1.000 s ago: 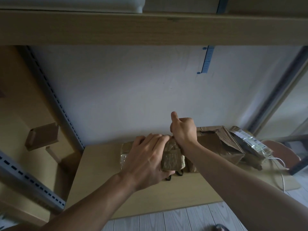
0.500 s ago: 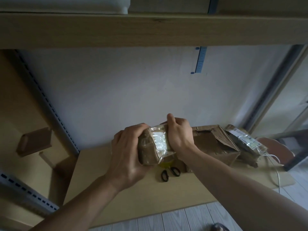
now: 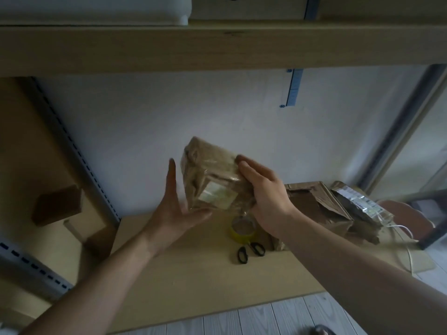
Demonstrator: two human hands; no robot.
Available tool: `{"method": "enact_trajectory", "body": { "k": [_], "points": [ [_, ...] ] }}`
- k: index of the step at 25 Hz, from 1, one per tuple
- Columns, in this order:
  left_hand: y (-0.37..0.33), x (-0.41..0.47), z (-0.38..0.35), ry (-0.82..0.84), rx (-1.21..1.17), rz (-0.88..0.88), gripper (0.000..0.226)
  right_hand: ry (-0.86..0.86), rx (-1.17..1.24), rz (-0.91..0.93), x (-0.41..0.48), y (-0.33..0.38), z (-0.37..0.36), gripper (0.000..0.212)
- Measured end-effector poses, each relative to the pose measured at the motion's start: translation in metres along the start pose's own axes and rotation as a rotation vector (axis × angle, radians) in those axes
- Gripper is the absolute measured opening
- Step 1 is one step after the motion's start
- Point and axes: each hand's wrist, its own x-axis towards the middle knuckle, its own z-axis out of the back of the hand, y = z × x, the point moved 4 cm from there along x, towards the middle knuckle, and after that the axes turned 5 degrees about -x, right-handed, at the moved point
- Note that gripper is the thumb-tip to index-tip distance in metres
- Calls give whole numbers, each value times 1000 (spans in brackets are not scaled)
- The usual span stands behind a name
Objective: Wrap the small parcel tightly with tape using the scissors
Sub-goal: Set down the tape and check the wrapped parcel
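The small parcel (image 3: 212, 180), brown paper under clear tape with a pale label, hangs tilted in the air above the desk (image 3: 193, 281). My right hand (image 3: 266, 192) grips its right side, fingers laid over the top face. Beside the parcel's left side, my left hand (image 3: 174, 209) has straight fingers, and its thumb touches the parcel's lower edge. A yellow tape roll (image 3: 242, 230) sits on the desk below the parcel. The scissors (image 3: 249, 252) lie in front of the roll; only their black handles show.
A torn brown cardboard package (image 3: 319, 209) and a taped bag with a label (image 3: 360, 204) lie at the right of the desk, with a white cable (image 3: 404, 230) beyond. A wooden shelf (image 3: 217, 47) runs overhead. A wooden block (image 3: 58, 204) sits at the left.
The parcel has been lifted higher and turned, so its labelled face shows. My left hand has let go and straightened its fingers beside it. The tape roll is uncovered.
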Motion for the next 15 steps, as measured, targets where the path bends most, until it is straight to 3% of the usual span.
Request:
{"method": "enact_trajectory", "body": {
  "k": [2,4,7,9,12,15],
  "points": [
    [-6,-3,1,266,-707,143,86,23,-119,195,-7,8,-7,43],
    [-17,-3,9,279,-951,171,66,60,-226,293,-14,11,-8,55],
    [-25,0,9,81,-593,79,100,23,-709,436,-20,7,-15,84],
    [-24,3,1,-37,-325,-30,91,-114,-985,521,-21,8,-22,95],
    [-14,-1,-20,-10,-369,-34,65,-193,-1177,549,-9,8,-22,89],
    [-3,-5,-30,21,-404,6,59,-232,-1021,489,4,12,-9,59]
  ]
}}
